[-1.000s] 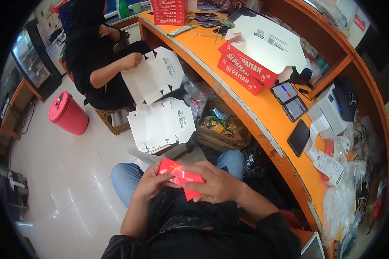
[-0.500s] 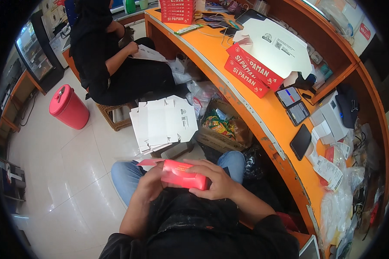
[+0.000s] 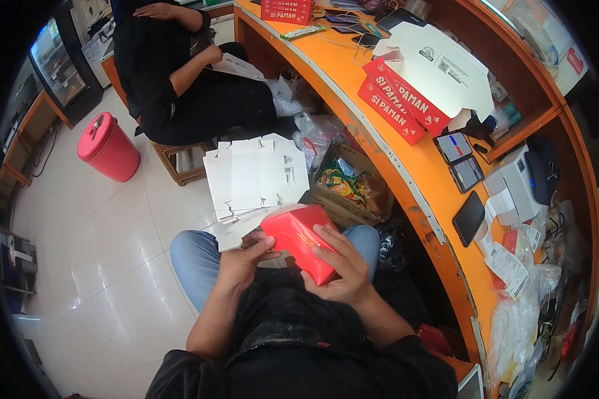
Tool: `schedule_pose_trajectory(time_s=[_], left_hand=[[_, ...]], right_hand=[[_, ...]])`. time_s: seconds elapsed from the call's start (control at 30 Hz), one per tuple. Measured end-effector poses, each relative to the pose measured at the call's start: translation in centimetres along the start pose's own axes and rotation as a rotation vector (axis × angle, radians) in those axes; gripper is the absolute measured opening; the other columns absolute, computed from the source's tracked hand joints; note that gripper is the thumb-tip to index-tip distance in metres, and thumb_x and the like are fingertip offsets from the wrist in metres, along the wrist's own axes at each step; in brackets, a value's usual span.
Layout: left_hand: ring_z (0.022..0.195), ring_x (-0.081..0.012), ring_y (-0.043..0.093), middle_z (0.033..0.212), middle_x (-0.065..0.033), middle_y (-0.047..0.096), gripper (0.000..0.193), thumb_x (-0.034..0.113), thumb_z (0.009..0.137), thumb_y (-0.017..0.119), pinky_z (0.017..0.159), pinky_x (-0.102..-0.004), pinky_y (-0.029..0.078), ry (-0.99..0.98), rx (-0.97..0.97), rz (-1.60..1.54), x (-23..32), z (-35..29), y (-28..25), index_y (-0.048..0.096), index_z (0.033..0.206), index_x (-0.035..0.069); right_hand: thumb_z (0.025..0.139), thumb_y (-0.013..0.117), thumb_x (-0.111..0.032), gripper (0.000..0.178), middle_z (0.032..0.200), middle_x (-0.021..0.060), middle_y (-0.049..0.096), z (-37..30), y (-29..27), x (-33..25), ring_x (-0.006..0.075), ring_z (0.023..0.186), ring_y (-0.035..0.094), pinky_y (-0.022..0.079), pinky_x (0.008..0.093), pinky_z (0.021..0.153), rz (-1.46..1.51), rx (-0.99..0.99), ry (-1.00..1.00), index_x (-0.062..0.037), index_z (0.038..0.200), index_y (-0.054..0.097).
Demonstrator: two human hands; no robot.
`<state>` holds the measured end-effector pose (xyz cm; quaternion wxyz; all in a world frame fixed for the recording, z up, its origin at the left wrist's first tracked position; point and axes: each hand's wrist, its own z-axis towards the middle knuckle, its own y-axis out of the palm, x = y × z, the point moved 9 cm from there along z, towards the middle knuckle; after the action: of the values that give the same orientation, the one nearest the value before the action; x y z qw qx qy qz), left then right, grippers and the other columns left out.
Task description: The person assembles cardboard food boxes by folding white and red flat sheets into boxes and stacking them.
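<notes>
A curved orange surface runs alongside. Over the lap, left hand and right hand close their fingers around a red carton; its underside is hidden.

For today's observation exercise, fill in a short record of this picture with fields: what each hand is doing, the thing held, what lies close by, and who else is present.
left hand: left hand holds the red carton's left edge
right hand: right hand wraps over the carton's right side
held thing: red carton, folded up, above the lap
close by: stack of flat white cartons on the floor ahead
counter: orange counter with flat red cartons
other person: seated person in black, near a pink bin
</notes>
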<state>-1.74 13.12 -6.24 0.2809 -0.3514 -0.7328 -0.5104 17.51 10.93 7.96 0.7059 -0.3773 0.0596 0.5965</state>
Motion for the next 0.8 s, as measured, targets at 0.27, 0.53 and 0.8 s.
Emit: schedule_pose_trajectory(time_s=[0.27,0.53,0.8], left_hand=[[0.092,-0.0202,0.069,0.100,-0.0066,0.067,0.024,0.003,0.088,0.074,0.073,-0.0373,0.065,-0.072,-0.041,-0.136,-0.9,0.3,0.7,0.065,0.110,0.004],[0.096,-0.0240,0.070,0.111,-0.0110,0.065,0.044,0.005,0.089,0.071,0.080,-0.0420,0.065,-0.103,-0.172,-0.325,0.6,-0.4,3.9,0.053,0.129,0.001],[0.139,-0.0399,0.034,0.149,-0.0287,0.036,0.074,0.032,0.088,0.072,0.114,-0.0559,0.025,0.746,-0.083,1.146,1.6,-1.5,3.3,0.038,0.146,0.002]], right_hand=[[0.069,0.084,-0.009,0.053,0.134,0.0237,0.057,0.0,1.3,-0.5,0.0413,0.117,0.061,0.052,0.0479,0.099,-0.113,0.174,0.031,-0.0025,0.117,0.063],[0.069,0.088,-0.018,0.058,0.131,0.0296,0.057,0.4,2.3,0.0,0.0417,0.115,0.063,0.051,0.0464,0.098,0.025,0.119,0.105,-0.0017,0.116,0.060],[0.077,0.082,-0.009,0.086,0.136,0.0202,0.056,-5.5,6.7,10.3,0.0284,0.127,0.056,0.043,0.0391,0.107,0.397,-0.014,0.731,-0.0007,0.147,0.031]])
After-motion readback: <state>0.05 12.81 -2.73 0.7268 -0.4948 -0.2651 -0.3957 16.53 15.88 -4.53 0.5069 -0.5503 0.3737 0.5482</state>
